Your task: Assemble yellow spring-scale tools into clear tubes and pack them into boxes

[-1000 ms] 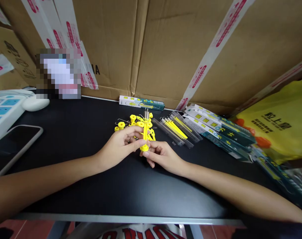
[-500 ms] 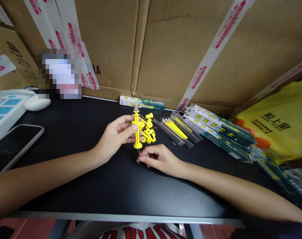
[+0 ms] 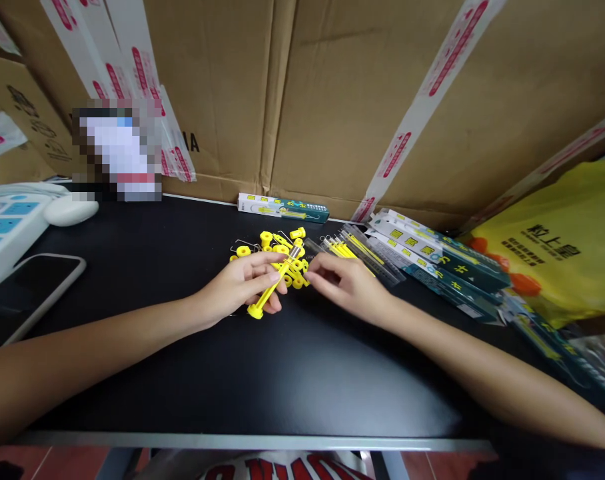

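My left hand holds a spring scale with its fingers and thumb wrapped round the yellow body. The tool slants, its clear and silvery end up to the right and its round yellow end down to the left. My right hand is at the right edge of a heap of small yellow plastic parts, thumb and index fingertips pinched close together. Whatever they may hold is too small to make out. Bent wire hooks lie by the heap's left side, partly behind my left hand.
Clear tubes and yellow strips lie beyond my right hand. Printed boxes are stacked at right, beside a yellow bag. Another box lies against the cardboard. A phone and power strip are left.
My right hand has let go of the wire hook below the scale and moved up and right to the yellow parts. The scale has tipped from upright to slanted in my left hand.
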`<move>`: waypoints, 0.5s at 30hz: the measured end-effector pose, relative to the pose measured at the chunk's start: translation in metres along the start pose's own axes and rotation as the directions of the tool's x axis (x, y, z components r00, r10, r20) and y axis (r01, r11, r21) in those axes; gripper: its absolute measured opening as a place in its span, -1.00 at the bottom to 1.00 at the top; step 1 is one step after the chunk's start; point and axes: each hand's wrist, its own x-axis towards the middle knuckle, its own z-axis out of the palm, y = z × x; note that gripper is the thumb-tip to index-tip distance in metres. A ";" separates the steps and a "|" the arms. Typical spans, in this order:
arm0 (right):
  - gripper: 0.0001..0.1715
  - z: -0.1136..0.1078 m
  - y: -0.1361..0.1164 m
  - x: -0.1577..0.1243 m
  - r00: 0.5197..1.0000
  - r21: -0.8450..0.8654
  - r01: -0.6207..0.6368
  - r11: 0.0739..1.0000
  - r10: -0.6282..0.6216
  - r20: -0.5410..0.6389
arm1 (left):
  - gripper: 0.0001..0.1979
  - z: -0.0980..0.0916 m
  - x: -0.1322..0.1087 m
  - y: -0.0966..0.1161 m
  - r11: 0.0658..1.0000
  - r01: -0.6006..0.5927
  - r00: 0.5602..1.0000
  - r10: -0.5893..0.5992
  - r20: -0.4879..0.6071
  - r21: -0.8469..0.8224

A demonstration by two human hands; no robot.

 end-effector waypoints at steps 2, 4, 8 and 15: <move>-0.87 -0.009 0.006 0.005 1.000 -0.218 -0.031 0.975 0.030 -0.010 | -0.57 0.000 0.000 -0.001 1.000 0.004 1.000 -0.004 0.007 0.004; -0.86 -0.012 0.010 0.007 0.999 -0.322 -0.021 0.946 0.032 0.029 | -0.67 0.001 -0.001 -0.002 1.000 0.008 1.000 -0.008 0.020 0.013; -0.80 0.000 0.009 0.006 0.995 -0.467 -0.038 0.883 0.076 0.064 | -0.80 0.006 -0.003 -0.004 1.000 0.004 1.000 -0.005 0.030 0.028; -0.77 0.009 0.004 0.007 0.977 -0.588 -0.089 0.804 0.186 0.108 | -0.79 0.012 -0.006 -0.009 0.993 0.031 0.999 -0.035 0.033 0.112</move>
